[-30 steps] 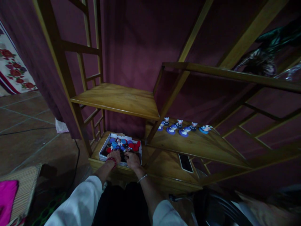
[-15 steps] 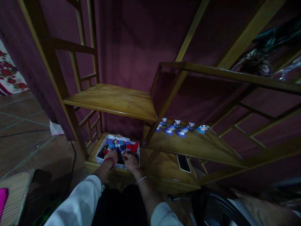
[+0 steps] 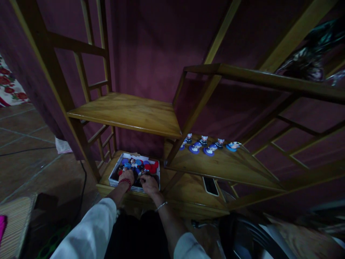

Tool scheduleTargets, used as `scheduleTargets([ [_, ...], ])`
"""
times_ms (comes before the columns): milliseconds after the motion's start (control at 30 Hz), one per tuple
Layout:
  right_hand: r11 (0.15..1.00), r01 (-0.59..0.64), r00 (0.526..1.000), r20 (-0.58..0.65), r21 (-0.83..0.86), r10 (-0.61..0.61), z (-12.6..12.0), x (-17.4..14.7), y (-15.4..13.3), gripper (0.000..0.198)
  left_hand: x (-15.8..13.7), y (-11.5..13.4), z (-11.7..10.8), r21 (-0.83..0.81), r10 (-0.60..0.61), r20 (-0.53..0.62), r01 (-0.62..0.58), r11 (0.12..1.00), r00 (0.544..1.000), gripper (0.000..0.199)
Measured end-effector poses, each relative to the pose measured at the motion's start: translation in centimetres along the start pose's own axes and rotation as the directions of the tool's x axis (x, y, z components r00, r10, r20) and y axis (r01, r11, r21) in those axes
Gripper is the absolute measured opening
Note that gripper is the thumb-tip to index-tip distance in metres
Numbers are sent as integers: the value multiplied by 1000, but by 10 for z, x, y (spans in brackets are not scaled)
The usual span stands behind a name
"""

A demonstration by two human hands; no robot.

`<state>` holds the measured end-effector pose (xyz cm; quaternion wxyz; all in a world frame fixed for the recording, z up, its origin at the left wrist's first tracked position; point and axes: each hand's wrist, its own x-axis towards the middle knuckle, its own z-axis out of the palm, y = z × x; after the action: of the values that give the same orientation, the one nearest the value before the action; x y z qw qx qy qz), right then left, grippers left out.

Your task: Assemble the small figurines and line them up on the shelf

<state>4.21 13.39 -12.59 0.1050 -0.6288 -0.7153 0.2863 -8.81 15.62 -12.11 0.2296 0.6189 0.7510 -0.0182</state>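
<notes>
Our left hand [image 3: 127, 175] and right hand [image 3: 149, 184] are in the box [image 3: 113, 182], fingers curled; we can't tell what they pinch. Toys [image 3: 132, 161] fill it, on the lower shelf [image 3: 183, 189]. Phone [image 3: 210, 186] right; figurines [image 3: 195, 147] beyond, one shelf up.

A curtain [image 3: 44, 95] and wooden shelving [image 3: 126, 113] suggest a home

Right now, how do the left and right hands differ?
1. Bracelet: the left hand wears a red bracelet; the right hand has a thin, pale bracelet.
2. Position: the left hand is left of the box's middle, the right hand right of it.
3. Sleeve: more bare forearm shows behind the right hand than behind the left hand.
Shared: both reach into the box; their grip is too dark to tell.
</notes>
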Motion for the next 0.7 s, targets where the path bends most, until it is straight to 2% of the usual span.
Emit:
scheduleTargets([
  [333,1000,-3,1000,15,-3,4,1,3,1,24,12,-2,3,-55,-89,21,90,994,996,33],
  [700,1000,-14,1000,-21,24,14,6,7,6,24,10,0,1,-58,-142,19,143,988,990,32],
])
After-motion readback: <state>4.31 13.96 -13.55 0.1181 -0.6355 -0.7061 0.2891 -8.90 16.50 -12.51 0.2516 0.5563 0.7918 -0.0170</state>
